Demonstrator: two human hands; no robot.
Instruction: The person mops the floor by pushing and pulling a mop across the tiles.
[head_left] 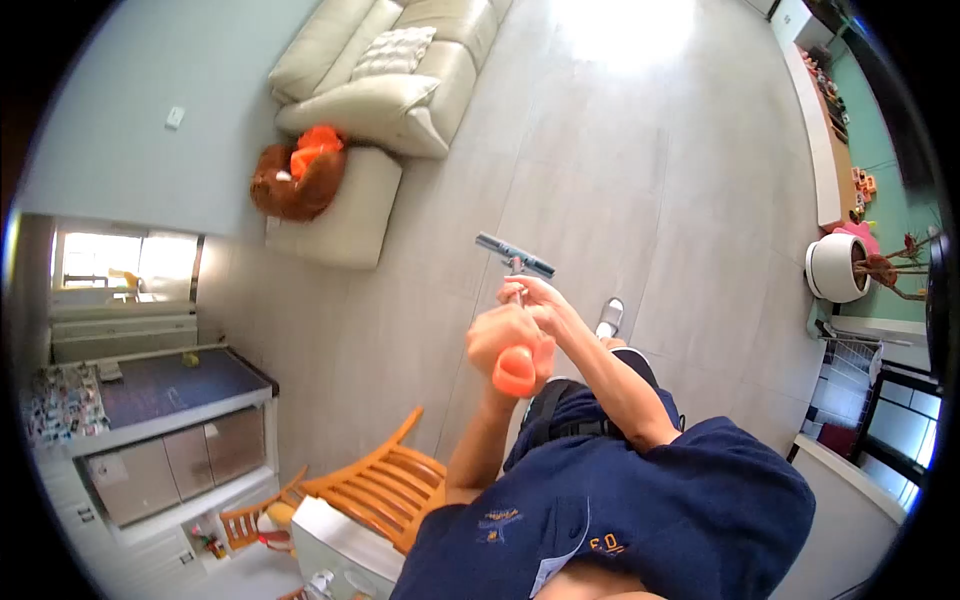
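A mop [515, 370] runs away from me toward the floor, its pole strongly foreshortened. Its handle end is orange, and its narrow grey head [515, 255] appears down by the floor. My left hand [498, 338] is closed around the top of the handle, just beyond the orange end. Farther along, my right hand [535, 298] wraps the thin pole. Part of the pole is hidden behind my hands.
Grey tiled floor [590, 210] stretches ahead. A cream sofa [440, 60] and ottoman [350, 220] with a brown plush toy [310, 190] stand left. Wooden chairs [385, 485] are close at lower left; a white plant pot [835, 268] is on the right.
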